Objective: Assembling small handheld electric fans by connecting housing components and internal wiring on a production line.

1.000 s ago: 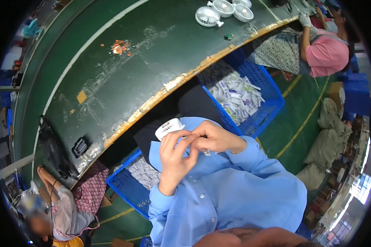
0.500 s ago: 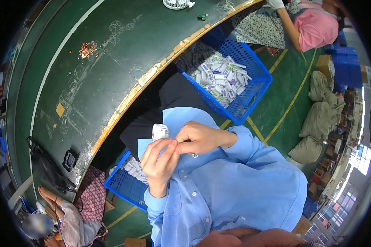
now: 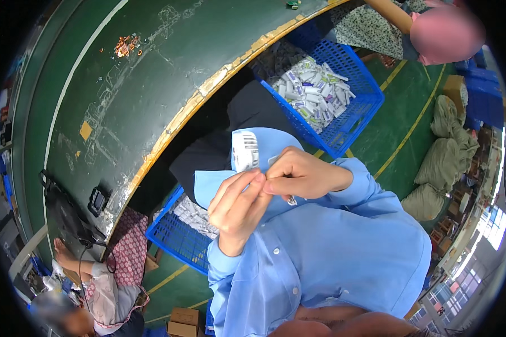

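Note:
In front of my chest, a small white plastic housing [image 3: 245,150] with dark slots stands up from the fingertips of my left hand [image 3: 235,209], which is closed on it. My right hand [image 3: 303,175] is closed in a pinch, its fingertips meeting those of the left just below the housing. What the right fingers grip is hidden. A small shiny metallic piece [image 3: 292,200] shows under the right hand; I cannot tell what it is.
Ahead runs a green worktable [image 3: 146,101] with a worn yellow edge, bearing copper-coloured scraps [image 3: 127,46] and a black bag [image 3: 67,208]. Blue crates [image 3: 365,106] of white pieces stand right and left of my lap. One person sits at each side. Sacks [image 3: 436,163] lie at right.
The white housing has risen and turned, so more of its slotted side shows. Both hands have shifted slightly right in the picture, as the view moved. The white fan on the table has left the view.

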`<action>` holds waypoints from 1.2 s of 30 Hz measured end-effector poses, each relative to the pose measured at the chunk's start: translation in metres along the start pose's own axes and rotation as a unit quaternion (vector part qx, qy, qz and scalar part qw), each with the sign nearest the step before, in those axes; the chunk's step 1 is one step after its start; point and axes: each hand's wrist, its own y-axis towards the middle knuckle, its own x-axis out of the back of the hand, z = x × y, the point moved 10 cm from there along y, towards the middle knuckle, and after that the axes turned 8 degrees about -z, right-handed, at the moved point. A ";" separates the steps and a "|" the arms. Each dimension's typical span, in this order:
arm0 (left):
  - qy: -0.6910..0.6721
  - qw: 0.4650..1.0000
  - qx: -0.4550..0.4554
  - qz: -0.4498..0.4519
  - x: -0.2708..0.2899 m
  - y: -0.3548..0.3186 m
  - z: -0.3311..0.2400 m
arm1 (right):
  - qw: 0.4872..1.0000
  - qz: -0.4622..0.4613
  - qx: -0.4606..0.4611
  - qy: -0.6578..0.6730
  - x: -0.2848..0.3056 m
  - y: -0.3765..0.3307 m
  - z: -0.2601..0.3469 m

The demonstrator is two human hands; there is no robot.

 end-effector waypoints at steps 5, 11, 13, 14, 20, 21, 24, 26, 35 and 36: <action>-0.200 0.972 0.119 -0.034 0.005 -0.006 0.017 | 0.974 0.109 -0.068 0.187 -0.021 -0.007 -0.010; -0.120 0.989 0.080 -0.039 0.010 0.003 0.015 | 0.985 0.021 -0.099 0.138 -0.012 -0.002 -0.008; -0.084 0.993 0.046 -0.071 0.017 0.005 0.009 | 0.998 -0.038 0.056 0.012 0.000 0.005 0.021; -0.067 0.997 0.045 -0.019 0.013 0.009 0.007 | 0.998 -0.041 0.053 0.012 0.003 0.006 0.020; -0.097 0.993 -0.018 -0.071 0.019 -0.005 0.006 | 0.988 -0.051 0.139 -0.036 0.002 0.006 0.030; -0.078 0.995 -0.026 -0.061 0.017 -0.004 0.004 | 0.983 -0.050 0.165 -0.057 0.001 0.005 0.033; -0.073 0.995 -0.030 -0.067 0.019 -0.005 0.003 | 0.978 -0.037 0.191 -0.076 -0.002 0.004 0.035; -0.106 0.991 -0.021 -0.084 0.019 -0.009 0.006 | 0.978 -0.026 0.192 -0.075 -0.002 0.005 0.034; -0.249 0.954 0.133 -0.099 0.015 -0.006 0.029 | 0.982 0.095 0.022 0.159 -0.002 0.004 0.019; -0.251 0.950 0.150 -0.109 0.024 -0.008 0.039 | 0.975 0.089 0.013 0.204 0.009 0.000 0.017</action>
